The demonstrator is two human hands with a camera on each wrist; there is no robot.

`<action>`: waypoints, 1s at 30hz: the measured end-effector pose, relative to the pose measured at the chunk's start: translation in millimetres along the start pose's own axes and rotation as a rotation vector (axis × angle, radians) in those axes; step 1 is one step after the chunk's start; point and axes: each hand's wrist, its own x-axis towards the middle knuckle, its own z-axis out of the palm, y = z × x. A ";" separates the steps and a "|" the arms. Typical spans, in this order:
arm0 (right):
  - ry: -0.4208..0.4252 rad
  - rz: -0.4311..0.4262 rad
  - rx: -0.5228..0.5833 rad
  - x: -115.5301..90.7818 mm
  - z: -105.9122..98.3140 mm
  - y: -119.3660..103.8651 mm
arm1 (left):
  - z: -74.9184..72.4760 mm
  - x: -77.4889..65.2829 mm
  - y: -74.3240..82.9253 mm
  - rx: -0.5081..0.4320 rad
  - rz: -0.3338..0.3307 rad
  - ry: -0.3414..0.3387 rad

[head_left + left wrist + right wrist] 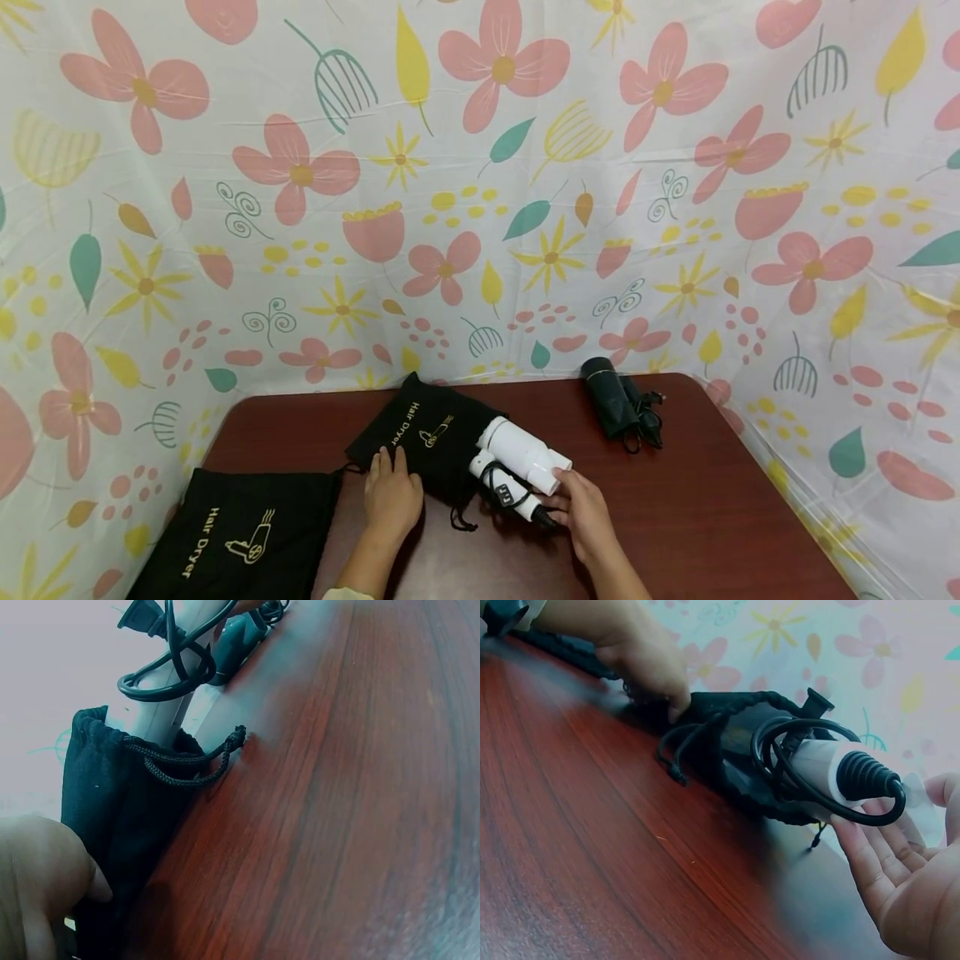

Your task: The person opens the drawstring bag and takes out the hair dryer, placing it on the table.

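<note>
A folded white hair dryer [521, 454] with its black cord [780, 761] looped round the handle sticks out of the mouth of a black drawstring bag [442, 454] printed "Hair Dryer". My right hand [588, 517] holds the dryer's outer end, thumb above and fingers below, as the right wrist view shows. On the bag's near side, my left hand [393, 492] grips the cloth, fingers on top and thumb [94, 885] against its side. The dryer's inner part is hidden in the bag. A drawstring [199, 769] hangs from the opening.
Another black "Hair Dryer" bag [247, 525] lies flat at the table's front left. A dark hair dryer [615, 400] with a bundled cord lies at the back right. Behind the brown table [697, 508] hangs a flowered cloth [480, 208].
</note>
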 end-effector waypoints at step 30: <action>0.038 -0.005 0.048 3.8 -15.0 -12.5 | -6.3 0.9 -5.2 0.047 -0.055 -0.061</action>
